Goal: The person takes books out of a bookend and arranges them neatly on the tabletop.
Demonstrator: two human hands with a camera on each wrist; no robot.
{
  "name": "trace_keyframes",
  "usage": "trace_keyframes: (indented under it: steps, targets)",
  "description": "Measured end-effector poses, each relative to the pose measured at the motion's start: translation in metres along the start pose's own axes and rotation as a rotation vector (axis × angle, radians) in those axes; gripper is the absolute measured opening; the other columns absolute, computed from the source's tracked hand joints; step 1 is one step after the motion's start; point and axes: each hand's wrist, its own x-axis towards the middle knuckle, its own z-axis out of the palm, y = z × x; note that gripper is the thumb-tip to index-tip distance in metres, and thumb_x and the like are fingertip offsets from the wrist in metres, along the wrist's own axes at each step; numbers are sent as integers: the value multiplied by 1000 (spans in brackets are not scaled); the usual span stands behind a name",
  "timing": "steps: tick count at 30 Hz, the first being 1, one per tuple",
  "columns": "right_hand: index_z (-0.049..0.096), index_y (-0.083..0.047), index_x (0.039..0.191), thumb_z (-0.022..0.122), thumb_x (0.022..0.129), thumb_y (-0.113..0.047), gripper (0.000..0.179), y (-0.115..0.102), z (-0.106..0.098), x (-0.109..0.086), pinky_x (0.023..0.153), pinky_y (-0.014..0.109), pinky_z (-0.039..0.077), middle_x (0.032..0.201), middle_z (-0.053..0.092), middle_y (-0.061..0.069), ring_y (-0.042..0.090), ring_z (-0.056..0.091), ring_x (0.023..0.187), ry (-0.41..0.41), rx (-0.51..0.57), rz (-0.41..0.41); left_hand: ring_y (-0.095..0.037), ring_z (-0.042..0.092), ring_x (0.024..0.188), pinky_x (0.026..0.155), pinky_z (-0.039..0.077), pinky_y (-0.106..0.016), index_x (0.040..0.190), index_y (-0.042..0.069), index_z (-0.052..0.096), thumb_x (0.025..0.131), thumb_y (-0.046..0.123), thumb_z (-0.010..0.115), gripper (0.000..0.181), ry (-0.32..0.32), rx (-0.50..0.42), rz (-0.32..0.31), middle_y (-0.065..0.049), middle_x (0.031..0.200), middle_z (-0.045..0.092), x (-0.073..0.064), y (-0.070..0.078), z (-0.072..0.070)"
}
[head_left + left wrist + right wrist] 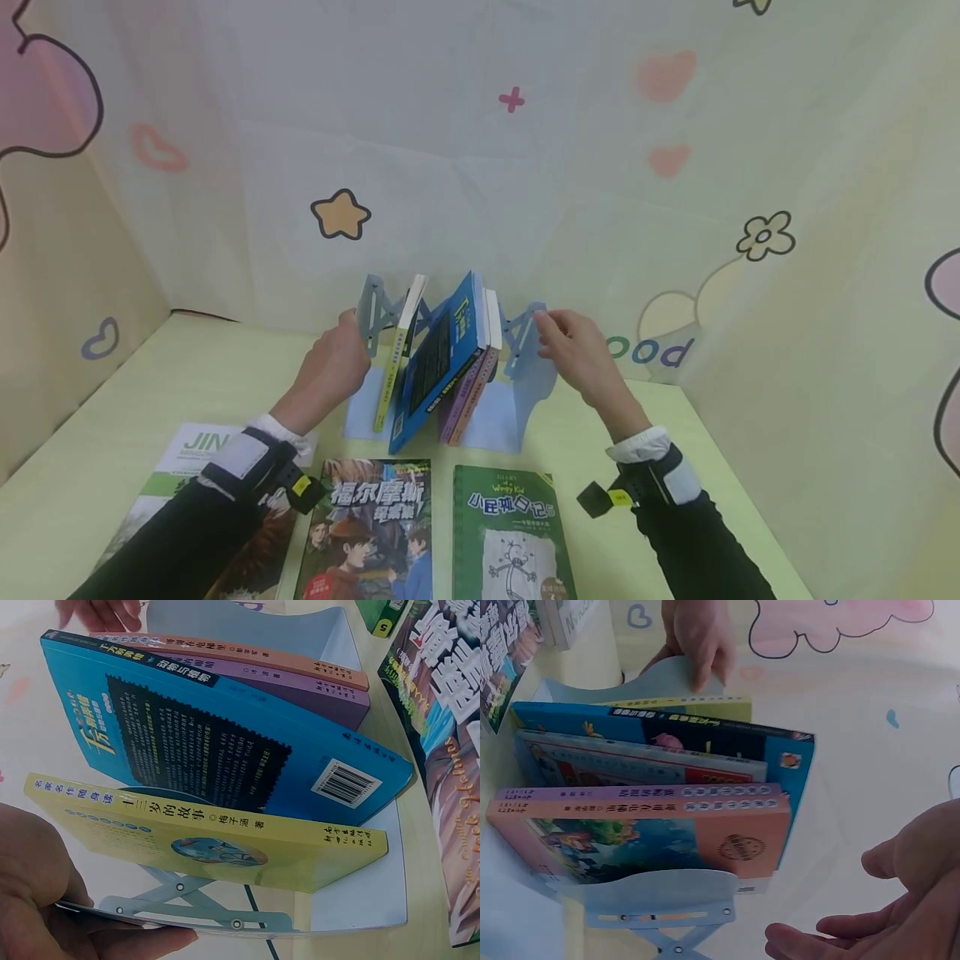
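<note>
A pale blue expandable bookend (536,392) with crossed metal struts stands on the table, several books between its end panels. My left hand (333,358) grips the left panel's edge, its fingers (142,941) along the metal. Closest to that hand, a yellow book (210,829) leans slightly. A blue book (442,358) tilts across the middle. Purple (300,686) and orange books (645,832) stand together on the right side. My right hand (581,354) is at the right panel's upper edge; in the right wrist view its thumb and fingers are spread with nothing between them.
Along the table's front lie a JIN magazine (198,442), a comic-style book (367,533) and a green Wimpy Kid book (513,533). The left forearm overlaps the magazine. Behind the bookend rises a pale cloth backdrop (450,167) with printed stars and hearts.
</note>
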Motion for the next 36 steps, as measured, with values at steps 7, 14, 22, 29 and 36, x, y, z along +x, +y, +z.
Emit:
trace_keyframes:
  steps: [7, 14, 22, 29, 36]
  targets:
    - [57, 0, 142, 48, 110, -40, 53, -1, 21, 22, 99, 53, 53, 137, 60, 22, 41, 66, 112, -49, -42, 68, -31, 69, 70, 47, 49, -30, 149, -13, 28, 105, 3, 39, 49, -7, 3, -5, -31, 102, 65, 0, 0, 1]
    - [62, -5, 140, 45, 109, -45, 53, 1, 35, 33, 90, 47, 56, 125, 64, 17, 37, 65, 106, -68, -30, 83, -32, 69, 72, 48, 51, -30, 150, -13, 28, 105, 5, 37, 49, -4, -4, 0, -31, 103, 65, 0, 0, 0]
    - [53, -7, 149, 43, 109, -50, 60, -2, 46, 37, 100, 50, 53, 139, 61, 15, 35, 61, 117, -98, 28, 88, -32, 69, 70, 47, 51, -30, 148, -13, 29, 105, 3, 38, 48, 8, 3, 26, -31, 101, 65, 0, 0, 0]
    - [50, -10, 150, 39, 110, -51, 59, 6, 54, 38, 99, 52, 52, 129, 64, 15, 32, 63, 110, -170, 37, 43, -33, 70, 71, 47, 52, -31, 148, -13, 30, 104, 3, 38, 48, 8, 3, 13, -31, 101, 65, 0, 0, 2]
    - [47, -9, 153, 35, 110, -54, 64, 12, 56, 38, 103, 56, 49, 134, 63, 17, 34, 62, 117, -210, 133, 6, -34, 71, 73, 49, 53, -32, 149, -12, 30, 104, 4, 39, 48, 10, -12, 10, -32, 105, 65, -1, 1, 1]
